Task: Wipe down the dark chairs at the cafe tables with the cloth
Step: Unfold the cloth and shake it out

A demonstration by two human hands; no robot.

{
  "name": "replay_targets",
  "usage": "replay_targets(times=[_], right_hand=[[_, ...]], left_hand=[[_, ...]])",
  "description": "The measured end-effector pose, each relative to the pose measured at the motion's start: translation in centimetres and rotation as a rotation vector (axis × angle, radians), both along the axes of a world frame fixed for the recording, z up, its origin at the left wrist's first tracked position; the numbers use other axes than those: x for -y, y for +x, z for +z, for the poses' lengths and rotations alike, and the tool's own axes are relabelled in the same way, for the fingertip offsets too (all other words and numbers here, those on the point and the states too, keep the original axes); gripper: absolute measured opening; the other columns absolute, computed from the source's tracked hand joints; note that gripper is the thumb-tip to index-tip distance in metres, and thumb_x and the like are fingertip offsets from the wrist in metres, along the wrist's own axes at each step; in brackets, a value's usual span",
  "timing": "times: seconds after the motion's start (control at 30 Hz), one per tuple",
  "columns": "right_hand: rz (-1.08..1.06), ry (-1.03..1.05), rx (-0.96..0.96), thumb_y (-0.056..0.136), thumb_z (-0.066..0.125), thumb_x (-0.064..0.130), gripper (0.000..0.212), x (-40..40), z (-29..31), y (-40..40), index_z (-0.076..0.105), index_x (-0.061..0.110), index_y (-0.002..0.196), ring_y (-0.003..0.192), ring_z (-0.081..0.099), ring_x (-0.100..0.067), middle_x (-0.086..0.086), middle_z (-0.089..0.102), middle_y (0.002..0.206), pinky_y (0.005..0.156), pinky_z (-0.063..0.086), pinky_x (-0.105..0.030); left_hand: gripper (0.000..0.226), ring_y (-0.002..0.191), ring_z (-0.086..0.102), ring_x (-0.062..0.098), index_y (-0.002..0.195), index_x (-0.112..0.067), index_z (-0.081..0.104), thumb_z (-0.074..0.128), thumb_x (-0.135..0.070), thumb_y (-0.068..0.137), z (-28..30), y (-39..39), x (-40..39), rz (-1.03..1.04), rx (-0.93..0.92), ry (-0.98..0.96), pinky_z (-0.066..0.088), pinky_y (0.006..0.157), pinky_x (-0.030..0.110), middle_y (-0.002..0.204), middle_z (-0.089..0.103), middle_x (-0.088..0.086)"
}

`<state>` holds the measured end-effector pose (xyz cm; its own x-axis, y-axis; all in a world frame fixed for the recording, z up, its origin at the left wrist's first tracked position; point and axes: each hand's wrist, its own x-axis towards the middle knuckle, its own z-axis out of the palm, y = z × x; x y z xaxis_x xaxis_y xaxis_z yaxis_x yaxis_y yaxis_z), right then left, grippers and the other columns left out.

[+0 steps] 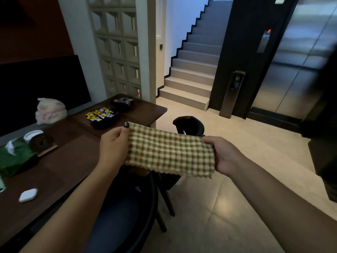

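- Far left: green tissue pack (15, 158) lying on the dark wooden table (73, 161), white tissue sticking up from it. Round dark dish (41, 141) just beside it, a white plate (32, 135) behind.
- Small white hexagonal object (28, 195) sits alone near the table's front edge.
- Pale plush toy (50, 111) sits on the bench seat behind the table, against a dark backrest.
- Dark tray of wrapped sweets (101, 115) on the table; a second dark tray (123, 103) beyond it, near the far corner.
- Left hand (113, 145) pinches the left edge of the cloth (169, 152), thumb with dark-painted nail on top, fingers curled under.
- Cloth: green and cream check, pinked lower edge, stretched flat in the air between both hands, above the near chair (125, 212).
- Near chair: dark, curved back rail, pushed in beside the table, directly below the cloth; not touching it.
- Second dark chair (189, 126) shows behind the cloth's top edge, mostly hidden.
- Right hand (226, 155) grips the cloth's right edge, fingers curled round it.
- Behind: grey stairs (193, 70), then steel lift doors (291, 70) at far right.
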<state>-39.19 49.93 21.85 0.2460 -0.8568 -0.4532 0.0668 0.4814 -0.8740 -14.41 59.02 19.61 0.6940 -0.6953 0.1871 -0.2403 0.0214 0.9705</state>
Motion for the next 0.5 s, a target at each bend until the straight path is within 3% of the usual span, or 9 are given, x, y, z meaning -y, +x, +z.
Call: replay_targets(times=[0.1,0.23,0.37,0.5], right_hand=[[-0.076,-0.069,-0.079,0.09,0.06,0.019,0.022,5.8,-1.7,1.5,0.067,0.004,0.105,0.092,0.068,-0.028,-0.011,0.072,0.1,0.086,0.054,-0.043],[-0.128,-0.215,-0.224,0.094,0.052,0.021,0.019,13.9,-3.1,3.2,0.066,0.011,0.103,0.094,0.064,-0.027,-0.008,0.069,0.1,0.09,0.052,-0.047],[-0.18,-0.425,-0.411,0.098,0.043,0.025,0.021,21.3,-3.5,4.0,0.059,0.015,0.087,0.078,0.056,-0.018,-0.005,0.06,0.09,0.07,0.048,-0.033],[-0.177,-0.561,-0.527,0.098,0.044,0.027,0.021,28.4,-4.1,3.9,0.058,0.017,0.088,0.08,0.056,-0.018,0.0,0.059,0.085,0.07,0.049,-0.036]], left_hand=[[0.035,0.063,0.055,0.003,0.069,-0.023,0.067,0.049,-0.03,0.098,-1.3,1.0,5.8,0.019,0.052,0.018,0.042,0.062,0.032,0.063,0.064,-0.014],[0.033,0.069,0.055,0.01,0.076,-0.02,0.066,0.046,-0.031,0.1,-2.4,2.4,14.3,0.024,0.115,0.08,0.04,0.062,0.033,0.071,0.063,-0.008],[0.032,0.07,0.054,0.006,0.08,-0.018,0.063,0.043,-0.031,0.101,-2.2,2.2,22.1,0.02,0.193,0.11,0.039,0.058,0.028,0.074,0.061,-0.007],[0.029,0.075,0.055,0.004,0.085,-0.021,0.063,0.042,-0.031,0.102,-2.4,2.1,28.7,0.031,0.217,0.132,0.04,0.06,0.026,0.079,0.062,-0.009]])
